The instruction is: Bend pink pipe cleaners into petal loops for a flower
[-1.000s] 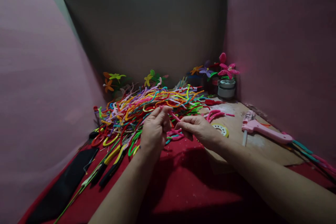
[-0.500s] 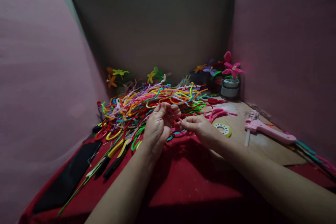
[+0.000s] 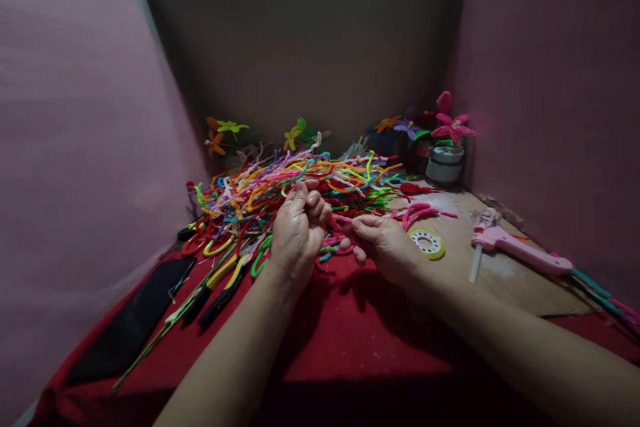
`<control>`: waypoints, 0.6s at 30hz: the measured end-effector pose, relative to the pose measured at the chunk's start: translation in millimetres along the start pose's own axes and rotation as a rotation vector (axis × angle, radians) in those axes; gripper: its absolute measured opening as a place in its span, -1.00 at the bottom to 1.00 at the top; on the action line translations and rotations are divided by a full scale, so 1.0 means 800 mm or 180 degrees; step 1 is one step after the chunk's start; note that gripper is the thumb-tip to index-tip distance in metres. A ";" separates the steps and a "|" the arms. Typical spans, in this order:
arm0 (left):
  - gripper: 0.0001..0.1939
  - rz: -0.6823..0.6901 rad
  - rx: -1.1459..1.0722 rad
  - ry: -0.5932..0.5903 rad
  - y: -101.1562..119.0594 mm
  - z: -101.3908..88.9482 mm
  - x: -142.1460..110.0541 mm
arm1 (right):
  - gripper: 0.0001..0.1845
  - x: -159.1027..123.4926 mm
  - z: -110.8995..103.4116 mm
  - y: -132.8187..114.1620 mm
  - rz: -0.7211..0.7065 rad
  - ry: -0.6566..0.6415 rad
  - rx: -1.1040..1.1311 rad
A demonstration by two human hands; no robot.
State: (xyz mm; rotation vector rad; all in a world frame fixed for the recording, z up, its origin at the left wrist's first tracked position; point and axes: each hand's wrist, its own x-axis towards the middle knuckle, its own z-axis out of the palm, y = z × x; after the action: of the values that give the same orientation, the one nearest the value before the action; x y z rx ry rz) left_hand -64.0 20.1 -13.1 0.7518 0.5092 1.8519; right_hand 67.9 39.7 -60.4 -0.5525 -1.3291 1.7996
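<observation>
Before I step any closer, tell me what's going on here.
A person is handling a pink fuzzy strand with two bare hands over a red cloth. The right hand pinches it, and the left hand, with its fingertips together, seems to hold the other end. Just beyond lies a pile of colourful strands. To the right, a pink glue gun and a tape roll lie on a brown board.
</observation>
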 end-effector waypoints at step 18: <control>-0.82 0.0125 0.0003 0.0008 0.010 -0.006 0.010 | -0.76 -0.008 0.005 -0.003 0.0601 -0.0192 -0.0348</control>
State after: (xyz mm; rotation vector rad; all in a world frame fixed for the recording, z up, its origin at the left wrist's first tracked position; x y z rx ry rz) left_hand -74.9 24.4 -9.3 0.7649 0.5000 1.8893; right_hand 69.5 32.5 -57.3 -0.7081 -1.4645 1.9161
